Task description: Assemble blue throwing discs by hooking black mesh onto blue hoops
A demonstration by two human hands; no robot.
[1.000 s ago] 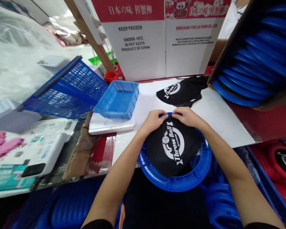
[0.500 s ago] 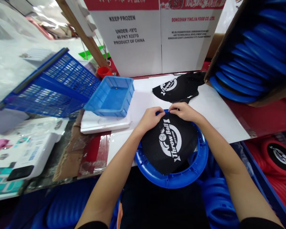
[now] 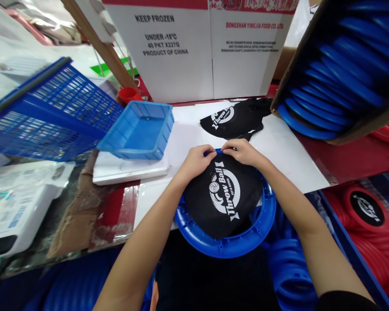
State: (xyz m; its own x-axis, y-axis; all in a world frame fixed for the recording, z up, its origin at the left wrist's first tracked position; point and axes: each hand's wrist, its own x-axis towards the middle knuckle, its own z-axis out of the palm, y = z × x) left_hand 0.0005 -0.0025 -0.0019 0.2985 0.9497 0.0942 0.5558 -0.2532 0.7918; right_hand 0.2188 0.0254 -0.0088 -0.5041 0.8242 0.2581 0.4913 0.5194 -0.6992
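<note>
**Two hands pinch black mesh onto a blue ring**

Two hands meet at the far edge of a blue plastic ring (image 3: 225,246), which lies at the near edge of a white sheet (image 3: 288,151) and overhangs it toward the person. A black mesh disc (image 3: 222,201) printed with a white "Throw Ball" logo lies across the ring, covering most of its opening; a gap shows at the lower right between the mesh and the rim. The left hand (image 3: 196,160) is closed in a pinch on the top edge of the mesh where it meets the rim, fingers curled over the edge. The right hand (image 3: 241,151) pinches the same edge just beside it, the fingertips of the two hands nearly touching.

Just beyond the hands, a second black mesh piece (image 3: 238,119) with the same logo lies loose on the white sheet. To the left, a small blue tray (image 3: 138,129) sits on a white board (image 3: 126,170), with a blue slatted crate (image 3: 52,116) tilted beside it. A printed carton (image 3: 194,47) stands upright behind. At right, a cardboard box (image 3: 337,65) holds stacked blue rings on edge. Red rings (image 3: 369,216) fitted with black mesh lie in a bin at lower right, and more blue rings (image 3: 291,272) lie below the table edge.
</note>
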